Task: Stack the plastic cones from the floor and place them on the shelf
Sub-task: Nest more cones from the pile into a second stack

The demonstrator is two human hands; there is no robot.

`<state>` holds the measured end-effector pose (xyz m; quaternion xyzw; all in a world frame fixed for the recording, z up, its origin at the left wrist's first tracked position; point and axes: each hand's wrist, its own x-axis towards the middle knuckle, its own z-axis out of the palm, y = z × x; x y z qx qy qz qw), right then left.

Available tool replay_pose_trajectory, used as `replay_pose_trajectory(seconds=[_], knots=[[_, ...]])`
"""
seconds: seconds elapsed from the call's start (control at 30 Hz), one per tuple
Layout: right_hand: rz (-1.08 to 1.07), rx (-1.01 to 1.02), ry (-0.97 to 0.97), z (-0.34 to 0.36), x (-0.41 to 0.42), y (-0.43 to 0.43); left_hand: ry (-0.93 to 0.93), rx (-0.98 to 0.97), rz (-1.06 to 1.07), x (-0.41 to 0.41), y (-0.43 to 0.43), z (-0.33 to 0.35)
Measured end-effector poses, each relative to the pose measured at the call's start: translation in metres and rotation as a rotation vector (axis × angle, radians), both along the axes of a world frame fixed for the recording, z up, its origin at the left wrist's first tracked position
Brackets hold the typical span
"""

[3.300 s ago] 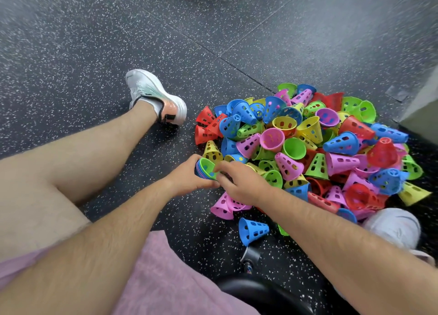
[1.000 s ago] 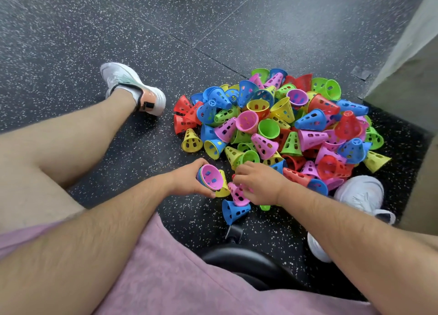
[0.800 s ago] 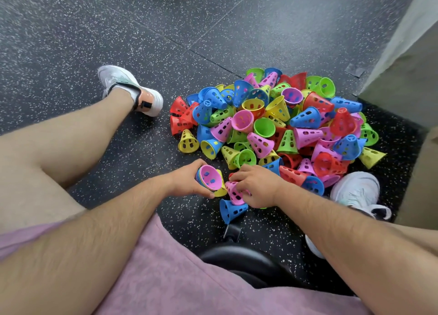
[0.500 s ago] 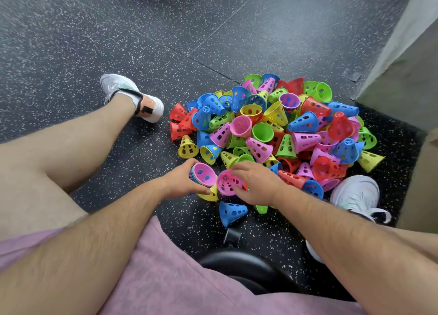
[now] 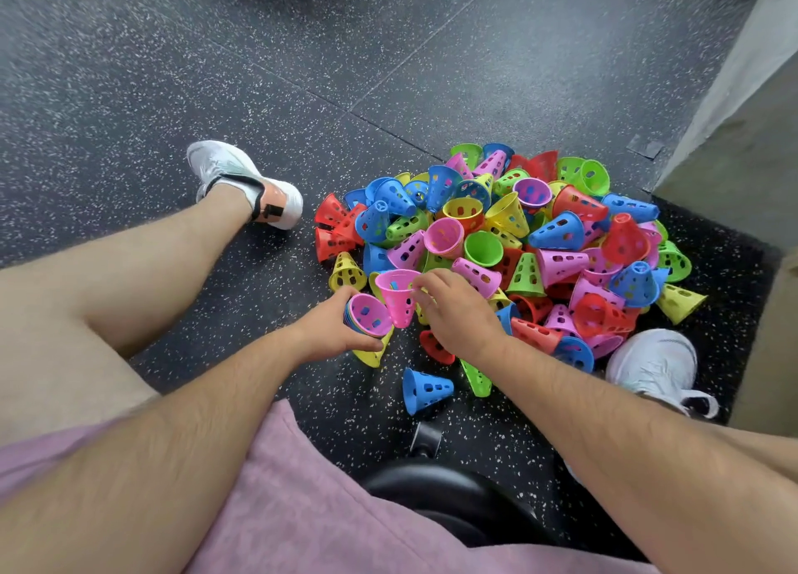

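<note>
Seated person sorting cones on a speckled dark floor [image 5: 259, 77]. Centre of the frame: the left hand [image 5: 328, 331] is curled round a short nested stack [image 5: 367, 321] lying on its side, its open pink mouth turned toward the camera and blue rims showing behind. Just right of it, the right hand [image 5: 457, 314] pinches a single pink cone [image 5: 397, 297] by its wide rim, narrow tip down. The tip sits at the right edge of the stack's mouth; whether it has entered cannot be told. Centre right: the loose pile [image 5: 539, 245] of red, blue, yellow, green and pink perforated cones, lying between the white left shoe [image 5: 242, 180] and the white right shoe [image 5: 652, 366]. Below the hands: a yellow cone [image 5: 373, 353], a green cone [image 5: 477, 377] and a lone blue cone [image 5: 425, 390] on the floor. Lower frame: pink shorts [image 5: 280, 508] and a black seat [image 5: 453, 500]
</note>
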<state>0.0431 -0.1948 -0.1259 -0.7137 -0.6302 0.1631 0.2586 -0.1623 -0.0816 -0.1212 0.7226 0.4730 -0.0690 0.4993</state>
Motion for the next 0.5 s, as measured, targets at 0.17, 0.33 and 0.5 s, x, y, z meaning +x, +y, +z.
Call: replay_pose_trajectory(seconds=[0.17,0.33,0.5], knots=[[-0.081,0.041,-0.009,0.000,-0.009,0.010,0.001,0.006,0.024,-0.006,0.004,-0.003],[0.126,-0.027,-0.045,-0.002,-0.023,0.023,-0.037,0.020,0.107,-0.012,0.011,-0.010],[0.248,-0.215,0.030,-0.006,-0.043,0.036,-0.083,0.039,0.211,-0.020,0.021,-0.018]])
